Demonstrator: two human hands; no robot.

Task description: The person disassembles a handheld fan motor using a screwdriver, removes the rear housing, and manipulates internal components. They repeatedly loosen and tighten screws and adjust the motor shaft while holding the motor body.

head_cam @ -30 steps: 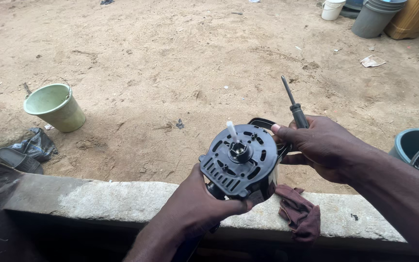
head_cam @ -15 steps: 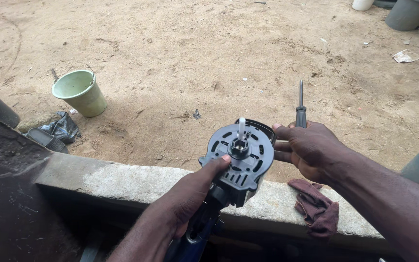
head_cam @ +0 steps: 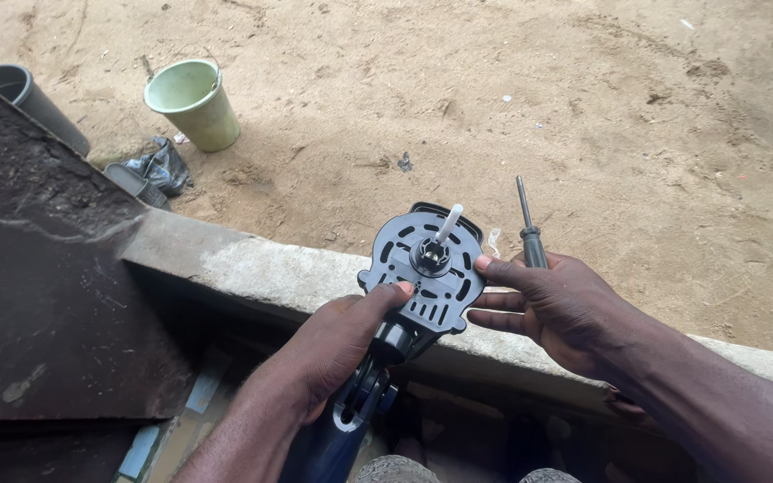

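Observation:
A round dark motor housing (head_cam: 427,268) with slotted vents and a white shaft sticking up from its hub is held above a low concrete ledge (head_cam: 270,268). My left hand (head_cam: 337,344) grips it from below, thumb on its face. My right hand (head_cam: 556,304) steadies its right rim with the fingertips and also holds a dark-handled screwdriver (head_cam: 528,228), tip pointing up.
Sandy ground lies beyond the ledge. A pale green bucket (head_cam: 191,100) stands at upper left, a grey bucket (head_cam: 24,89) further left, with crumpled dark plastic (head_cam: 161,165) between. A dark rough slab (head_cam: 38,259) fills the left side.
The view has shifted right and down. The housing now sits closer over the ledge, and the dark red rag by my right wrist is out of sight.

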